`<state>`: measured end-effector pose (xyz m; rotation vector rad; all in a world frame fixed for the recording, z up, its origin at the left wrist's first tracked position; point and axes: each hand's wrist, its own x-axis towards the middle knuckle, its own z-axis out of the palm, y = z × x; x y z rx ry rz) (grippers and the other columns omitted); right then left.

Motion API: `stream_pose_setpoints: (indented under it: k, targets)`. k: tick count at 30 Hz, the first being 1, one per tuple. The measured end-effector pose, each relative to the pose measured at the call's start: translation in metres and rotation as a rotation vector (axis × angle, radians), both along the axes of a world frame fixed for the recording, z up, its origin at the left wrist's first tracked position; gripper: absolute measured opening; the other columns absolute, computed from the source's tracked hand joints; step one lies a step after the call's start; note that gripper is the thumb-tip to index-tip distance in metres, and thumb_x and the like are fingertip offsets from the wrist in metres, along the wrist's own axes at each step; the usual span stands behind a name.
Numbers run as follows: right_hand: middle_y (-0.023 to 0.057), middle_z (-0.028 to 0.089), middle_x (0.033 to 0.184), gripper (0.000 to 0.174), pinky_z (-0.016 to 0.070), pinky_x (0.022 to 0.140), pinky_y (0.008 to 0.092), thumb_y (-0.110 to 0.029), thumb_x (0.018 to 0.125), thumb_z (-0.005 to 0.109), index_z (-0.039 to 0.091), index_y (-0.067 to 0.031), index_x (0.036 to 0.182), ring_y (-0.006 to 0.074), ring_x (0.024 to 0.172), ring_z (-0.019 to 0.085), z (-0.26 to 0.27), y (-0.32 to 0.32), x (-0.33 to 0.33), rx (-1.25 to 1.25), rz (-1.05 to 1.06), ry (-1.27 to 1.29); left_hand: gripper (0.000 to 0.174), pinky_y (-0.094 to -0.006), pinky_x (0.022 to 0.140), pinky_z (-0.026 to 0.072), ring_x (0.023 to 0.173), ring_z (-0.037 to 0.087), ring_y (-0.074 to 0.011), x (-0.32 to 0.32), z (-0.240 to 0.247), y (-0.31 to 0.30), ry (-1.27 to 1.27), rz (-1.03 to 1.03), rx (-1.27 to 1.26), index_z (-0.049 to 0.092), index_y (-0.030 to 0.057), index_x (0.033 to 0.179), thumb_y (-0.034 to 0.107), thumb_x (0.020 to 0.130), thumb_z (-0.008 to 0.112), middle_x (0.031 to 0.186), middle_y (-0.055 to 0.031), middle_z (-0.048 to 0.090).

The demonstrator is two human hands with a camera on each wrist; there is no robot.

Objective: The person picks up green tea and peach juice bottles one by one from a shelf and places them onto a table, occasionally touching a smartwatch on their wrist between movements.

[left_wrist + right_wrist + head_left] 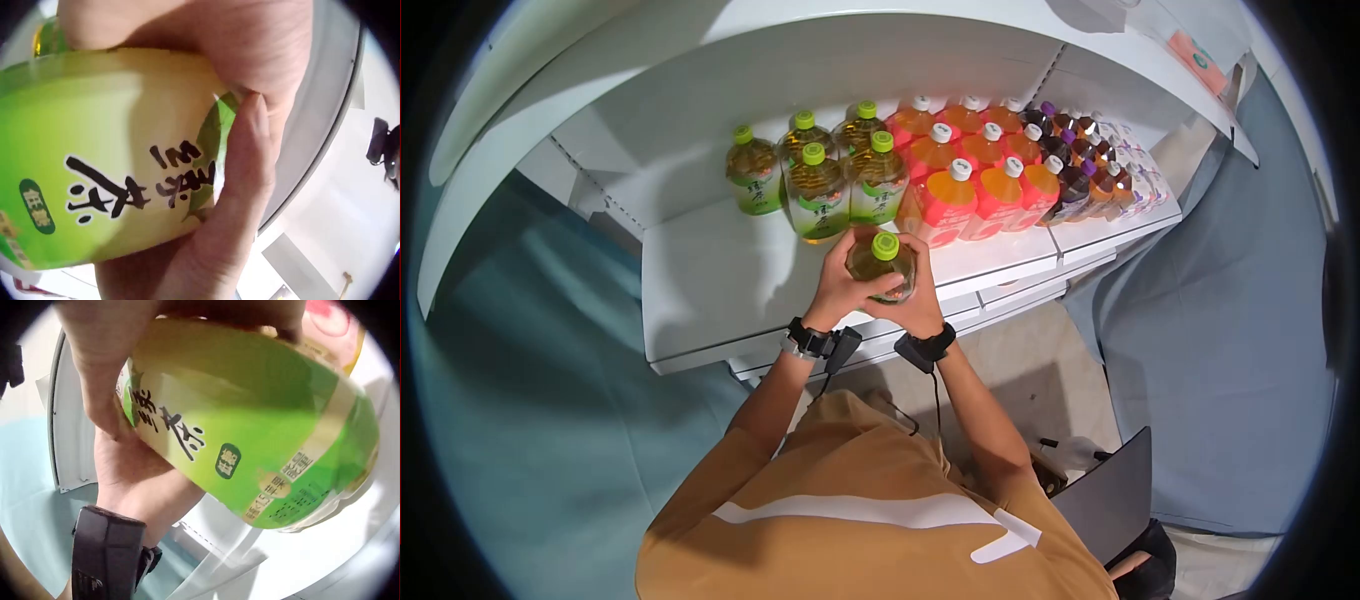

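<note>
A green-capped tea bottle (885, 262) is held upright between both hands at the shelf's front edge. The left hand (842, 288) curls round its left side and the right hand (920, 295) grips its right side. In the left wrist view the bottle's green label (112, 156) shows, with the left thumb (247, 150) along it. The right wrist view shows the label (237, 425) from the other side, the bottle's base pointing right, with a hand (103, 369) wrapped round its upper part. Several similar bottles (817, 195) stand just behind.
Orange drink bottles with pink labels (950, 205) stand right of the green ones, then dark bottles (1072, 190) and white packs (1145, 180). The white shelf (710, 290) has an upper board arching above. Teal cloth (540, 330) hangs at left, and a dark panel (1108, 500) stands lower right.
</note>
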<state>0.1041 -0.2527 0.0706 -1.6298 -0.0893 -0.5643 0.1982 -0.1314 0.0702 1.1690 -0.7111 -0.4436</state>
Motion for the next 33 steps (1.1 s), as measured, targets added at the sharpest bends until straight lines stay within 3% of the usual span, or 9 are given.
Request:
stream_pose_setpoints:
  k: [4, 7, 14, 17, 19, 21, 23, 30, 33]
  targets:
    - [0.0132, 0.053, 0.131, 0.071, 0.0405, 0.109, 0.0368, -0.007, 0.075, 0.079, 0.045, -0.0042, 0.137, 0.0266, 0.127, 0.052, -0.006, -0.023, -0.003, -0.098, -0.077, -0.073, 0.058, -0.0307, 0.098, 0.049, 0.114, 0.059, -0.0148, -0.01, 0.0, -0.015, -0.019, 0.063, -0.016, 0.053, -0.0002, 0.128, 0.016, 0.081, 0.083, 0.122, -0.0073, 0.061]
    - [0.0121, 0.053, 0.131, 0.059, 0.0398, 0.108, 0.0355, -0.006, 0.079, 0.074, 0.052, -0.004, 0.134, 0.0268, 0.126, 0.053, 0.002, -0.021, -0.009, -0.034, -0.137, -0.056, 0.05, -0.0302, 0.098, 0.0479, 0.113, 0.059, -0.0149, -0.02, -0.002, -0.027, 0.032, 0.091, -0.046, 0.054, -0.001, 0.128, 0.015, 0.087, 0.077, 0.121, -0.0078, 0.062]
    - [0.0108, 0.054, 0.136, 0.069, 0.0404, 0.109, 0.0351, -0.02, 0.083, 0.082, 0.047, -0.005, 0.141, 0.021, 0.13, 0.051, -0.009, -0.031, -0.019, 0.021, -0.084, 0.045, 0.048, -0.0291, 0.097, 0.046, 0.112, 0.057, -0.0145, -0.021, 0.0, -0.025, 0.012, 0.064, -0.037, 0.052, -0.0008, 0.13, 0.011, 0.088, 0.074, 0.119, -0.0058, 0.06]
    - [0.0102, 0.058, 0.129, 0.064, 0.0418, 0.107, 0.0351, -0.016, 0.082, 0.079, 0.049, -0.0047, 0.138, 0.022, 0.124, 0.054, -0.019, -0.022, -0.018, -0.04, -0.224, -0.056, 0.047, -0.0286, 0.096, 0.0458, 0.111, 0.056, -0.0139, -0.033, 0.008, -0.025, 0.104, 0.075, -0.04, 0.052, 0.0005, 0.128, 0.01, 0.087, 0.074, 0.118, -0.0045, 0.058]
    - [0.0098, 0.059, 0.127, 0.059, 0.0423, 0.105, 0.0344, -0.014, 0.081, 0.077, 0.051, -0.0045, 0.134, 0.0221, 0.122, 0.055, -0.023, -0.01, -0.021, 0.057, -0.294, -0.112, 0.046, -0.0285, 0.095, 0.0451, 0.109, 0.056, -0.0138, -0.047, 0.016, -0.026, 0.158, 0.066, -0.04, 0.053, 0.0024, 0.125, 0.009, 0.086, 0.075, 0.116, -0.0037, 0.058]
    - [0.01, 0.059, 0.124, 0.055, 0.0444, 0.102, 0.0344, -0.016, 0.081, 0.077, 0.055, -0.0043, 0.13, 0.0227, 0.118, 0.058, -0.021, -0.001, -0.036, 0.117, -0.331, -0.115, 0.046, -0.029, 0.097, 0.0442, 0.11, 0.055, -0.0143, -0.059, 0.009, -0.021, 0.187, 0.035, -0.027, 0.053, 0.0039, 0.124, 0.01, 0.084, 0.076, 0.116, -0.0034, 0.057]
    - [0.0099, 0.059, 0.123, 0.05, 0.0419, 0.104, 0.0356, -0.027, 0.088, 0.073, 0.055, -0.0022, 0.128, 0.0227, 0.118, 0.057, -0.016, 0.0, -0.056, 0.153, -0.349, -0.086, 0.047, -0.0304, 0.098, 0.044, 0.111, 0.055, -0.0148, -0.073, 0.007, -0.021, 0.21, -0.013, -0.007, 0.054, 0.0047, 0.123, 0.011, 0.083, 0.077, 0.116, -0.0028, 0.057]
    - [0.0115, 0.063, 0.116, 0.033, 0.0454, 0.1, 0.0354, -0.021, 0.096, 0.061, 0.06, -0.0015, 0.122, 0.0231, 0.112, 0.06, -0.015, -0.021, -0.143, 0.176, -0.654, -0.008, 0.043, -0.0313, 0.099, 0.0423, 0.112, 0.053, -0.0157, -0.138, 0.003, -0.064, 0.244, -0.239, 0.1, 0.052, 0.0057, 0.125, 0.015, 0.089, 0.075, 0.118, -0.0025, 0.054]
    - [0.0108, 0.065, 0.115, 0.03, 0.0458, 0.101, 0.0348, -0.021, 0.098, 0.06, 0.062, -0.0017, 0.121, 0.0216, 0.111, 0.061, -0.007, -0.029, -0.2, 0.058, -0.806, -0.014, 0.044, -0.0327, 0.099, 0.0435, 0.114, 0.053, -0.0162, -0.18, 0.004, -0.082, 0.24, -0.378, 0.131, 0.051, 0.0056, 0.127, 0.014, 0.091, 0.074, 0.119, -0.0037, 0.055]
